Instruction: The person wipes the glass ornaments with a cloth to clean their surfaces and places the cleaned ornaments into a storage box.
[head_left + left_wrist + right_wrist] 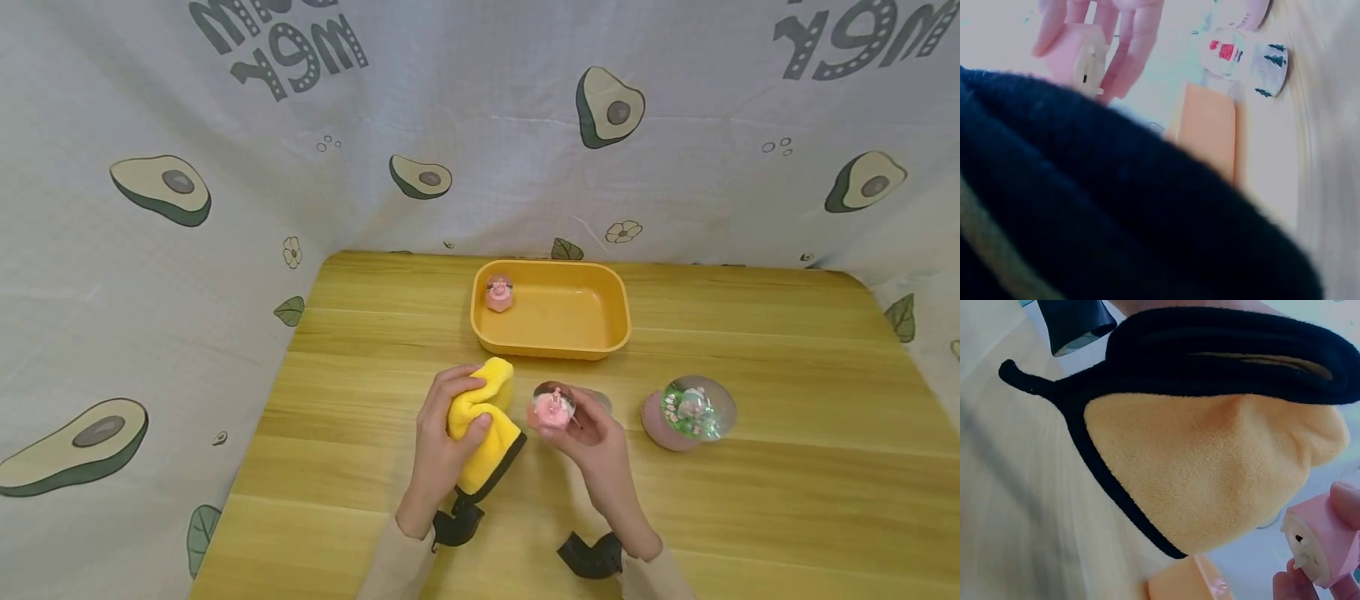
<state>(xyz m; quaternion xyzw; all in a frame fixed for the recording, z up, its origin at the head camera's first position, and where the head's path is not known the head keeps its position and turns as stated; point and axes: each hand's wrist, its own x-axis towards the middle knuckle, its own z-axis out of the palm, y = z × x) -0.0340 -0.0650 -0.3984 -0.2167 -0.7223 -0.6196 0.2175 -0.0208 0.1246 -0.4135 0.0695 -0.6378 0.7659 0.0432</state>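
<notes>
My left hand (437,442) grips a folded yellow cloth (480,462) with black edging, above the table. In the right wrist view, a black loop hangs from the edge of the cloth (1197,469). Beside it, my right hand (603,446) holds a small snow globe (553,410) with a pink base between thumb and fingers, apart from the cloth. Its pale underside with small fittings shows in the right wrist view, where the pink base (1329,537) is tilted. Dark cloth edging fills much of the left wrist view.
A yellow tray (555,348) stands behind the hands, with another small pink globe (498,297) in its left end. To the right is a larger snow globe (693,408) on a pink base. A Santa-like globe (1225,53) with tree-printed base is mostly hidden behind my right hand.
</notes>
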